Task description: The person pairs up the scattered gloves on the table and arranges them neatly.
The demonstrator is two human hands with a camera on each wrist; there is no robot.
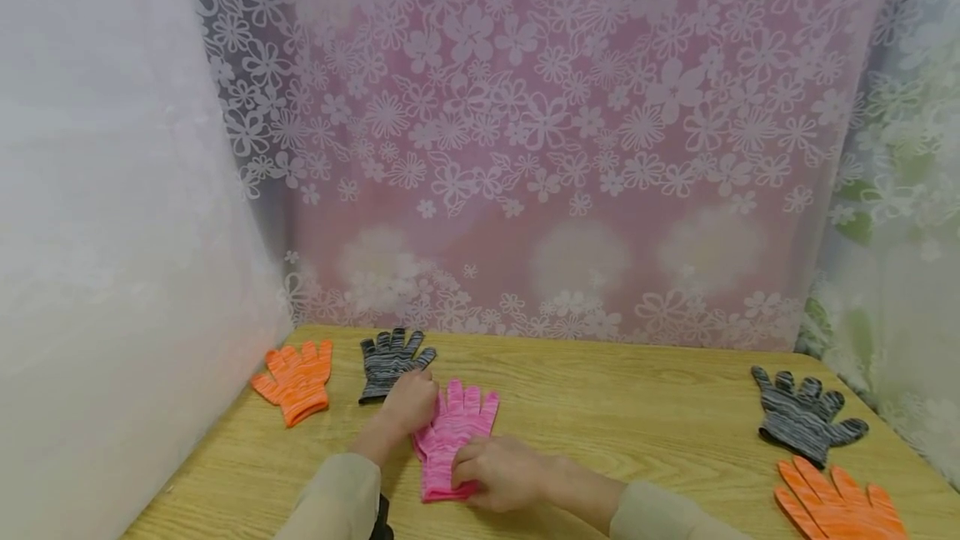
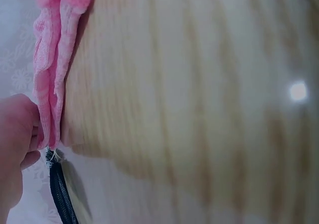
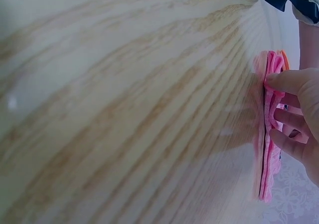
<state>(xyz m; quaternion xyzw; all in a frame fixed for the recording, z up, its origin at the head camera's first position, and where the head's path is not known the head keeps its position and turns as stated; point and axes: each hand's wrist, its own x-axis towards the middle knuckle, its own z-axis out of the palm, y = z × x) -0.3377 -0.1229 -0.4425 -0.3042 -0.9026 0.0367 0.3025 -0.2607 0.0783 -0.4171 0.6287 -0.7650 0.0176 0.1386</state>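
A pink knit glove (image 1: 461, 436) lies in the middle of the table, fingers pointing away from me; a second pink layer shows under its left edge. My left hand (image 1: 412, 402) pinches it along the left side near the fingers; the left wrist view shows this hand (image 2: 15, 144) against the folded pink fabric. My right hand (image 1: 504, 473) holds the right edge near the cuff, thumb and bent fingertips on the fabric in the right wrist view. Just beyond my left hand lies a dark grey streaked glove (image 1: 386, 363), partly covered by that hand.
An orange glove (image 1: 298, 382) lies at the table's left edge. On the right lie another grey streaked glove (image 1: 802, 415) and an orange glove (image 1: 840, 502), cut off by the frame. Flowered curtains (image 1: 555, 148) hang behind the wooden table (image 1: 637, 407) and along its sides.
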